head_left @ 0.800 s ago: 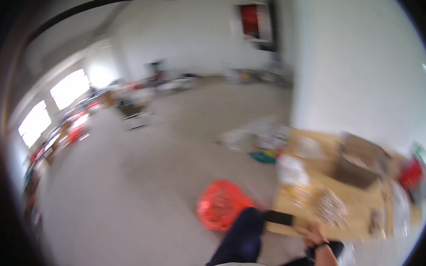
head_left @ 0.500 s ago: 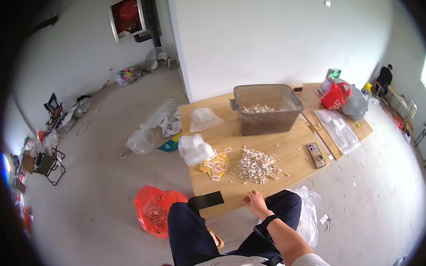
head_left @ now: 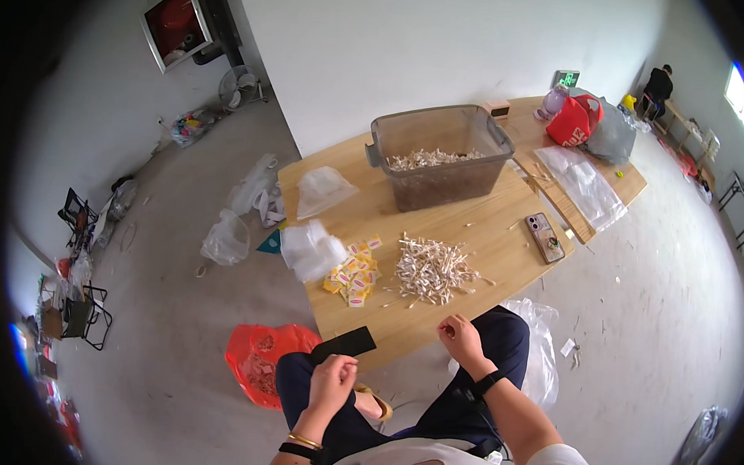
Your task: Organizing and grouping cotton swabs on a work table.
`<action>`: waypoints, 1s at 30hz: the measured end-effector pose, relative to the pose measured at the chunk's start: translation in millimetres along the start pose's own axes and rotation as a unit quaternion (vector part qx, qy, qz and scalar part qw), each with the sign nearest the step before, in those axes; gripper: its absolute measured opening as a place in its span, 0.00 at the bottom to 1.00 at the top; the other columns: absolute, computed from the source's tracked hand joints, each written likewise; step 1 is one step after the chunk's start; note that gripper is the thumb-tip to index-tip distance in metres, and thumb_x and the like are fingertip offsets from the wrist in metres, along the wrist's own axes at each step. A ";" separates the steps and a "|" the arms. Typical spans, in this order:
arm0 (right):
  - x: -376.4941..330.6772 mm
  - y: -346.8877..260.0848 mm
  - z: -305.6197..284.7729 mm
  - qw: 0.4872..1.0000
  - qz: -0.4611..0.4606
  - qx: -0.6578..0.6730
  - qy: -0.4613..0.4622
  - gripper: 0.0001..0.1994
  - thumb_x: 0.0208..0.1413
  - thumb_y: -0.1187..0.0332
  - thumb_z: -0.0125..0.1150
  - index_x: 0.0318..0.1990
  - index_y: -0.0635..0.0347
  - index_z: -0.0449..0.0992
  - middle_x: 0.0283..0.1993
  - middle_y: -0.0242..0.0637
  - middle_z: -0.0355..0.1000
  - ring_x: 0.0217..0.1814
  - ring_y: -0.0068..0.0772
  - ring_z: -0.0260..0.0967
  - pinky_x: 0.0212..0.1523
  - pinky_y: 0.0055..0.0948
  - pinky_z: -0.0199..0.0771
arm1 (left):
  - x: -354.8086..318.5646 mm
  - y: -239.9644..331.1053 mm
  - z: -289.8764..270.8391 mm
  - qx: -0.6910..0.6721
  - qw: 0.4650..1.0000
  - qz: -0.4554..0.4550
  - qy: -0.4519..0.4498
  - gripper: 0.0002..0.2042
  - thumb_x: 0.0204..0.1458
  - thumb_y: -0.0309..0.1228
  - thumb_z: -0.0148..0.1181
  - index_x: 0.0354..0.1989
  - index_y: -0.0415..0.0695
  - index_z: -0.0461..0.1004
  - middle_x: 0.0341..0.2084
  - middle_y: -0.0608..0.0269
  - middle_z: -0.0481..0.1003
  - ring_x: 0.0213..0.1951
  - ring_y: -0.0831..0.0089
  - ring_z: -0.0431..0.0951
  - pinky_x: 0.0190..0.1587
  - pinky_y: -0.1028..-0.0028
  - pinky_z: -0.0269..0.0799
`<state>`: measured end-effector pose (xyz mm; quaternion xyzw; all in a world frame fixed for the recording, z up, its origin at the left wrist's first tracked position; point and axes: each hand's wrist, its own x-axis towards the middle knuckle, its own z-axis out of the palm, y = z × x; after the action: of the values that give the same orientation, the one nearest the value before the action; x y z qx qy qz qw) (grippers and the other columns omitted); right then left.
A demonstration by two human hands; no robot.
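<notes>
Both of my hands are closed above my lap at the near edge of the wooden table (head_left: 409, 340). My left hand (head_left: 332, 385) is curled over my left knee, just below a black flat piece (head_left: 345, 344) at the table corner. My right hand (head_left: 462, 341) has its fingers drawn together near my right knee. Whatever either hand may hold is too small or hidden. Ahead lies a loose pile of cotton swabs (head_left: 434, 272). Left of it are small yellow-and-white cards (head_left: 356, 279) and a stack of clear plastic bags (head_left: 312, 251).
A grey translucent bin (head_left: 447, 186) of swabs stands behind the pile. A phone (head_left: 545, 238) lies at the right edge. An open red bag (head_left: 241, 343) sits on the floor at left. Red and grey bags (head_left: 574, 121) rest at the far right. A person (head_left: 659, 88) sits beyond.
My left hand has come up into view from the lower edge. My right hand has shifted slightly right, off the table's front edge. The whole view has tilted and moved a little.
</notes>
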<state>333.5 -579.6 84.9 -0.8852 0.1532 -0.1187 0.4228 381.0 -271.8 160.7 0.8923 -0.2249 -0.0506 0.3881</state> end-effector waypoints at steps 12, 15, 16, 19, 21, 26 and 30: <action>-22.5 31.1 8.1 0.995 0.073 0.072 -0.011 0.07 0.54 0.70 0.65 0.36 0.64 0.78 0.29 0.37 0.75 0.30 0.25 0.71 0.33 0.27 0.73 | -20.6 -25.9 9.0 -0.003 0.997 -0.024 -0.078 0.06 0.52 0.25 0.63 0.37 0.40 0.78 0.31 0.55 0.79 0.31 0.61 0.82 0.36 0.67 0.77; 4.3 29.4 3.7 0.907 0.212 0.363 -0.012 0.09 0.60 0.64 0.63 0.35 0.60 0.77 0.28 0.28 0.72 0.30 0.21 0.69 0.33 0.24 0.69 | -26.7 -33.2 8.8 0.018 0.996 -0.017 -0.085 0.06 0.52 0.26 0.63 0.38 0.41 0.78 0.32 0.55 0.79 0.33 0.59 0.82 0.38 0.66 0.77; 14.7 -0.9 -13.0 0.844 0.236 0.481 -0.017 0.07 0.62 0.65 0.62 0.37 0.57 0.76 0.30 0.24 0.71 0.31 0.16 0.67 0.34 0.21 0.66 | -31.8 -35.2 5.7 0.019 0.996 -0.016 -0.086 0.06 0.52 0.27 0.63 0.37 0.40 0.77 0.32 0.54 0.79 0.32 0.59 0.81 0.38 0.65 0.77; 39.4 -51.8 -63.3 0.783 0.213 0.585 -0.005 0.05 0.63 0.65 0.61 0.39 0.53 0.74 0.31 0.22 0.69 0.33 0.15 0.66 0.38 0.21 0.66 | -41.2 -36.9 7.7 0.041 0.993 -0.008 -0.106 0.06 0.52 0.26 0.63 0.37 0.40 0.77 0.31 0.55 0.79 0.32 0.60 0.81 0.37 0.66 0.76; 48.7 -78.1 -88.0 0.751 0.139 0.645 -0.030 0.04 0.64 0.65 0.59 0.41 0.53 0.73 0.32 0.22 0.69 0.35 0.15 0.66 0.41 0.21 0.65 | -48.9 -41.1 9.0 0.027 0.993 0.024 -0.109 0.06 0.52 0.26 0.63 0.38 0.39 0.77 0.31 0.55 0.79 0.31 0.61 0.81 0.36 0.66 0.76; 40.0 -119.3 -119.8 0.749 0.082 0.657 -0.024 0.06 0.64 0.66 0.60 0.43 0.55 0.73 0.31 0.23 0.68 0.32 0.15 0.65 0.38 0.19 0.64 | -72.6 -49.6 5.5 0.027 0.992 0.023 -0.120 0.07 0.52 0.26 0.63 0.38 0.39 0.77 0.29 0.56 0.79 0.29 0.63 0.81 0.35 0.68 0.76; 25.1 -109.3 -124.9 0.757 0.077 0.649 -0.009 0.06 0.64 0.65 0.60 0.43 0.56 0.73 0.32 0.23 0.68 0.34 0.16 0.65 0.39 0.18 0.64 | -83.2 -54.3 0.6 0.032 0.992 0.008 -0.125 0.07 0.52 0.26 0.63 0.39 0.40 0.78 0.30 0.57 0.79 0.30 0.64 0.81 0.35 0.68 0.77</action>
<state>333.0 -612.8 249.4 -0.3845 0.1037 -0.1486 0.9052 326.1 -203.1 114.4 0.8890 -0.2805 -0.1515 0.3289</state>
